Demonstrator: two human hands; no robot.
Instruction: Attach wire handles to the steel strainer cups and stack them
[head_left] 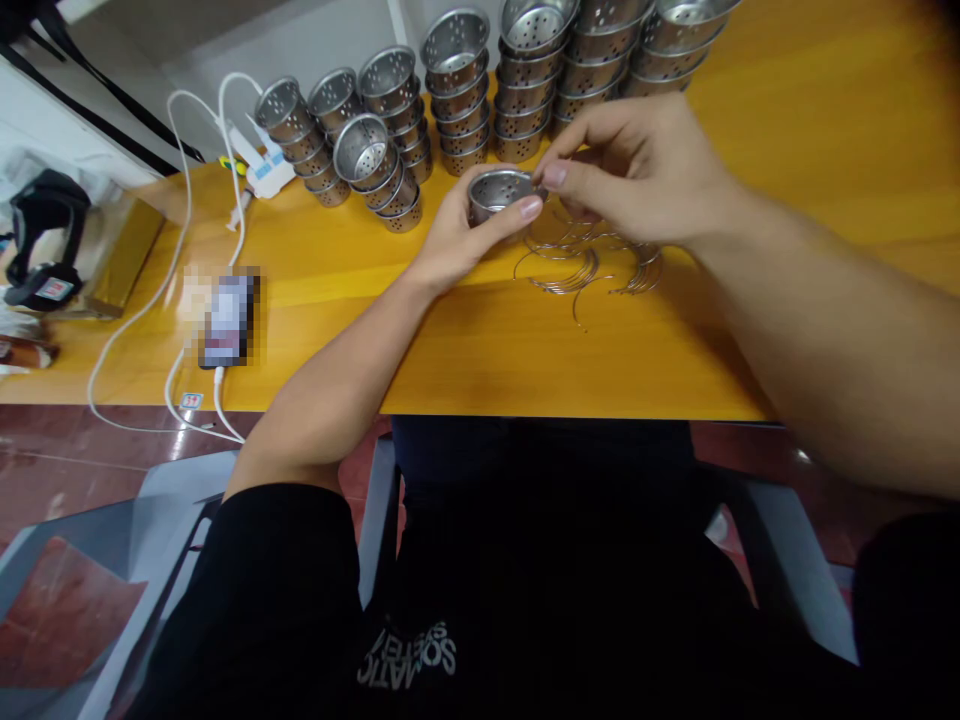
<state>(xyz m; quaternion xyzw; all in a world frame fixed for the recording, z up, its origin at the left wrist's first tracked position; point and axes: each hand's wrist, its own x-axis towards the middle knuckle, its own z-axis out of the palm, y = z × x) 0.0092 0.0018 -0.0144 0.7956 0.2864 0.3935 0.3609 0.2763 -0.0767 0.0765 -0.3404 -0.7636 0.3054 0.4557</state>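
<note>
A small round steel strainer cup (496, 192) sits in my left hand (455, 238), whose fingers wrap its far side while the thumb presses near the rim. Its mouth faces up, just above the table. At the cup's right edge, my right hand (637, 170) is closed in a pinch, thumb against fingertips; whatever it pinches is too small to make out. Below that hand lies a loose bunch of thin curved metal wires (574, 280), partly hidden by it.
Several stacks of perforated steel cups (457, 95) line the back of the yellow table (480, 360). To the left are a phone (229, 320) on a white cable, a white power strip (270, 175) and a black strapped device (49, 240). Grey chair armrests (802, 570) flank me.
</note>
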